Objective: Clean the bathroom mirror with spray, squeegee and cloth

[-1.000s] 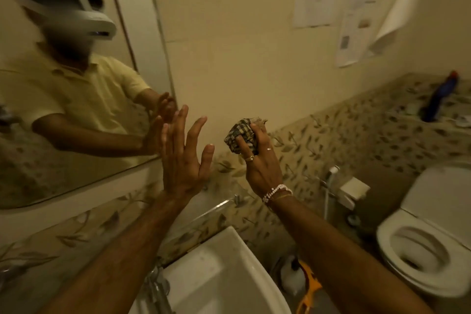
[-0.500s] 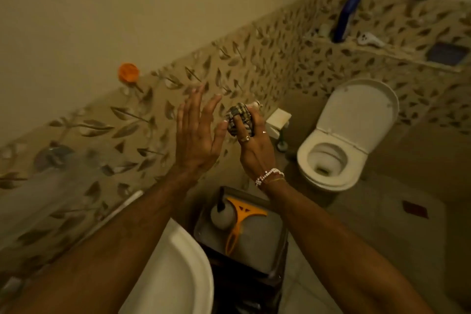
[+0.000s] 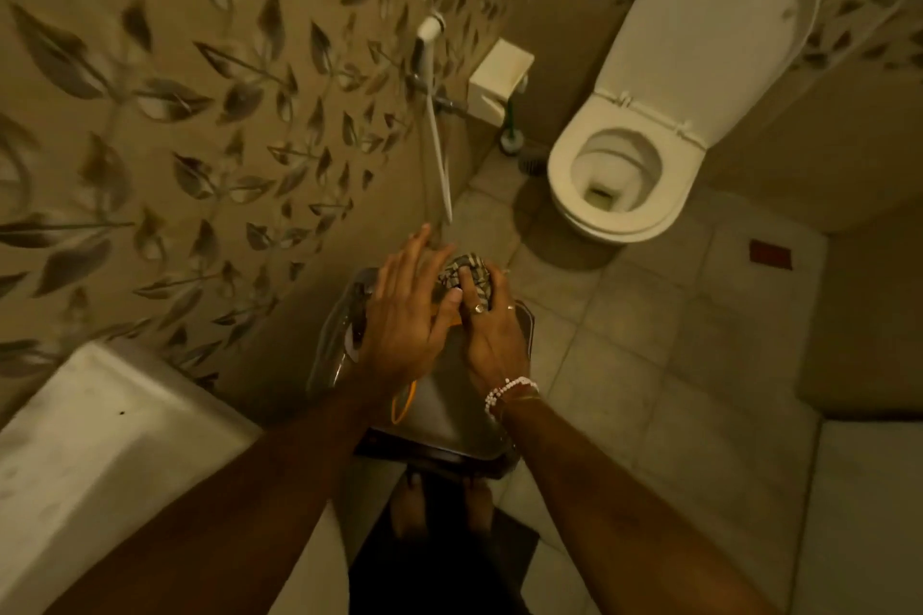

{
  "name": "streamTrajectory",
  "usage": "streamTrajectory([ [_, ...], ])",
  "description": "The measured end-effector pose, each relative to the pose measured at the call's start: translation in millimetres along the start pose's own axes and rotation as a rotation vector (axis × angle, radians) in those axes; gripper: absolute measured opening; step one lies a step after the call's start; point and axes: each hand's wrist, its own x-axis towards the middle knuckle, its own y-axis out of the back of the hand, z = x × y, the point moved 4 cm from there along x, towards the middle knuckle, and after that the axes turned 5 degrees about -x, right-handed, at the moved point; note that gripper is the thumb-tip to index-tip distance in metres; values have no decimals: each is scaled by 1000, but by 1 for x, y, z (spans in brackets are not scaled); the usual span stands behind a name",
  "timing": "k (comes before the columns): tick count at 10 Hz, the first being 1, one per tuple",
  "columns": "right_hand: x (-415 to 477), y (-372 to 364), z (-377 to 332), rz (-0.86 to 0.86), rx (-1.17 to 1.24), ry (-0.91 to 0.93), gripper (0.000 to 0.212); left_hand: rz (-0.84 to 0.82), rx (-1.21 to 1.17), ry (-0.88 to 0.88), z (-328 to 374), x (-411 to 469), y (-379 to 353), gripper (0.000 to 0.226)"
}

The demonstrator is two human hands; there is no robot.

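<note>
My right hand [image 3: 487, 330] grips a balled checked cloth [image 3: 462, 272] above a grey tray [image 3: 449, 420] that rests on a dark stand beside the sink. My left hand [image 3: 404, 310] is flat with fingers spread, holding nothing, its thumb touching the right hand's fingers. Under my left wrist, the orange handle of the squeegee [image 3: 402, 402] pokes out on the tray; its blade is hidden by my hands. The spray bottle and the mirror are out of sight.
A white sink [image 3: 100, 439] fills the lower left. The leaf-patterned tiled wall [image 3: 175, 115] runs along the left, with a hand shower hose [image 3: 437, 140]. An open toilet [image 3: 624, 175] stands at the upper right on a tiled floor [image 3: 649, 340]. My feet show below the tray.
My view has swung from the mirror down to the floor and tray. Both hands have dropped over the tray, the right still holding the cloth, and now touch.
</note>
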Motion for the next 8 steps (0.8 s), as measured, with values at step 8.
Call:
streamTrajectory([
  [8, -39, -108, 56, -410, -163, -361, 62, -196, -105, 188, -57, -42, -94, 58],
])
